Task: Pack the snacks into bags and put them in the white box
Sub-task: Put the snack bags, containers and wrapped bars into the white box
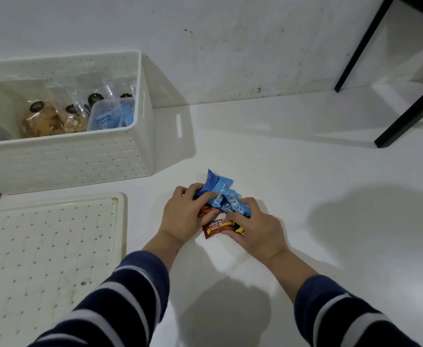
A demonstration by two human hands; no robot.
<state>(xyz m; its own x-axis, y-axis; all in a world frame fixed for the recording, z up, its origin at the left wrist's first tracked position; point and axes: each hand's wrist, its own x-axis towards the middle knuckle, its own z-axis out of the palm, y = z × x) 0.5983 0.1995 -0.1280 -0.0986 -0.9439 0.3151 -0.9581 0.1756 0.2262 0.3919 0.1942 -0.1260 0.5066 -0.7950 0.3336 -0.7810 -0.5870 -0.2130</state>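
A small heap of wrapped snacks lies on the white floor: blue packets [219, 190] on top and red beng-beng bars [218, 227] underneath. My left hand [184, 217] grips the heap from the left, fingers curled over the blue packets. From the right, my right hand [255, 227] closes its fingers round the blue packets and a red bar. The white box [62, 156] stands at the upper left, holding clear bags of biscuits [46, 118] and a clear tub of blue packets [111, 113].
The box's white perforated lid [47, 249] lies flat on the floor at the left, in front of the box. Black furniture legs [405, 118] stand at the upper right against the white wall.
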